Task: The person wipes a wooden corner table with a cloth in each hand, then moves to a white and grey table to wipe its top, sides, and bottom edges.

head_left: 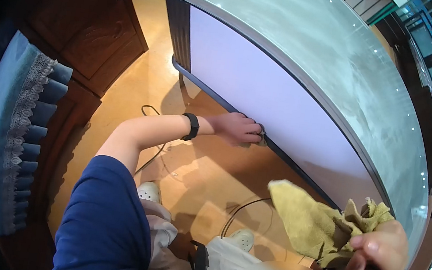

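My left hand (pixel 235 128), with a black band on its wrist, is closed over a small bunched cloth (pixel 262 137), mostly hidden under the fingers. It presses against the dark lower rail (pixel 215 99) of a table or cabinet, beneath a pale, glossy side panel (pixel 246 63). At the lower right, my right hand (pixel 382 252) grips a crumpled yellow cloth (pixel 306 216), which hangs out to the left in front of the panel's near end.
A marbled, glossy top (pixel 314 34) curves above the panel. Dark carved wooden furniture (pixel 89 27) stands at the left, beside a blue lace-trimmed cover (pixel 5 136). Black cables (pixel 239 208) lie on the tan floor (pixel 123 102) near my light-coloured clogs (pixel 242 239).
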Tool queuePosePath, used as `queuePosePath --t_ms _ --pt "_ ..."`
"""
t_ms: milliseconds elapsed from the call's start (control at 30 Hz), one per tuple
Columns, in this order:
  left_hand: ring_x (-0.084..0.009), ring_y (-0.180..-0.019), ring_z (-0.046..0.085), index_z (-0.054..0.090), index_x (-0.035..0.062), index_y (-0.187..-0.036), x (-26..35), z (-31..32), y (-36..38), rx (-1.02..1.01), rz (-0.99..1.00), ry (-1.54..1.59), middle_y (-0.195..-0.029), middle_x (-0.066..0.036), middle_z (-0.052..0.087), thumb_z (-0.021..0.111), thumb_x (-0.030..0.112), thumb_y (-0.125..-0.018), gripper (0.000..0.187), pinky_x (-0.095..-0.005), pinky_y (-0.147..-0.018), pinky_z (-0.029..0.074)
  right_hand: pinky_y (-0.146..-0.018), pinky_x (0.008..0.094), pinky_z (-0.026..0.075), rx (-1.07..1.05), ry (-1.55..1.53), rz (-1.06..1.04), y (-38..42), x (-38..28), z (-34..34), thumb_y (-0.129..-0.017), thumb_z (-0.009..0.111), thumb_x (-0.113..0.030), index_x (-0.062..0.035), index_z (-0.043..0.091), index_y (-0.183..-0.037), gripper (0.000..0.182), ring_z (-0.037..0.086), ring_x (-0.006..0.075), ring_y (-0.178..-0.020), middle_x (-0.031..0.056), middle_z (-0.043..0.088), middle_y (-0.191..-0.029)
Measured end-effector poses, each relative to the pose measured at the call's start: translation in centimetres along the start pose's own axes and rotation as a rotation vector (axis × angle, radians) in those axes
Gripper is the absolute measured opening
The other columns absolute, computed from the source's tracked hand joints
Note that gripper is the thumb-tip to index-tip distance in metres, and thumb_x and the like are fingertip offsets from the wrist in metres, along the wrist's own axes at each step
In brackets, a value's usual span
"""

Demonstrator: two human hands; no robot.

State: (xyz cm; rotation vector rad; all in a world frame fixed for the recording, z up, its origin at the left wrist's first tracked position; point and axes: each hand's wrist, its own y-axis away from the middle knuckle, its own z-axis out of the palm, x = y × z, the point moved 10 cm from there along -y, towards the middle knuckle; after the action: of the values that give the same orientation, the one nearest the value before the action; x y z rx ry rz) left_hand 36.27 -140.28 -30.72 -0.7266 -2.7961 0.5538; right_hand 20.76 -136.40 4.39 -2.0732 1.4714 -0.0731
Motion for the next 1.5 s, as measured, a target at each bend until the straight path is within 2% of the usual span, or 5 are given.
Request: queuePosePath --t_ms 200,567,767,1100,1500 --pt "-0.0196 -0.087 0.055 0.051 0.0141 -0.109 0.1 0.0 0.0 0.047 0.001 0.013 -0.106 -0.005 0.048 0.068 0.024 -0.069 0.045 -0.0323 -0.068 0.048 -0.046 0.0286 0.041 -0.109 -0.106 -0.091 -2.0 -3.8 1.9 -0.07 0.071 -0.011 -0.0311 0.055 -0.118 0.054 0.054 0.0184 -0.065 0.0133 0.064 -0.098" --pt "-0.021 -0.09 0.056 0.052 0.015 -0.113 -0.1 0.3 -0.2 -0.036 -0.002 -0.013 -0.108 -0.006 0.047 0.068 0.024 -0.07 0.047 -0.0335 -0.071 0.05 -0.05 0.0272 0.042 -0.448 -0.28 0.307 -2.8 -2.1 1.4 -0.071 0.07 -0.053 0.0015 0.058 -0.115 0.07 0.045 0.0139 -0.055 -0.0005 0.059 -0.073" --pt "-0.0198 -0.092 0.056 0.052 0.0157 -0.113 0.1 0.3 0.2 -0.039 -0.009 -0.002 -0.109 -0.005 0.049 0.066 0.024 -0.071 0.045 -0.0319 -0.07 0.05 -0.055 0.0311 0.045 -0.412 -0.076 -0.171 -1.0 -4.9 1.1 -0.07 0.071 -0.013 -0.0475 0.019 -0.142 0.096 0.05 0.018 -0.07 0.0074 0.058 -0.118" --pt "-0.0179 -0.089 0.056 0.054 0.0153 -0.112 0.8 0.5 -0.2 -0.046 0.073 -0.061 -0.11 -0.003 0.049 0.063 0.025 -0.077 0.037 -0.0293 -0.067 0.05 -0.061 0.0331 0.048 -0.393 -0.301 -0.097 1.5 -4.8 2.1 -0.072 0.073 -0.017 -0.0437 0.02 -0.143 0.092 0.052 0.0184 -0.079 0.0057 0.057 -0.122" --pt "-0.018 -0.07 0.059 0.061 0.0097 -0.1 3.6 -9.0 -3.1 0.206 0.23 -0.079 -0.096 -0.005 0.056 0.065 0.018 -0.072 0.029 -0.0291 -0.061 0.05 -0.06 0.026 0.045 0.629 0.38 0.365 3.6 3.4 -4.3 -0.081 0.05 -0.001 0.0019 0.063 -0.086 0.014 0.056 0.0142 -0.066 0.0105 0.063 -0.08"
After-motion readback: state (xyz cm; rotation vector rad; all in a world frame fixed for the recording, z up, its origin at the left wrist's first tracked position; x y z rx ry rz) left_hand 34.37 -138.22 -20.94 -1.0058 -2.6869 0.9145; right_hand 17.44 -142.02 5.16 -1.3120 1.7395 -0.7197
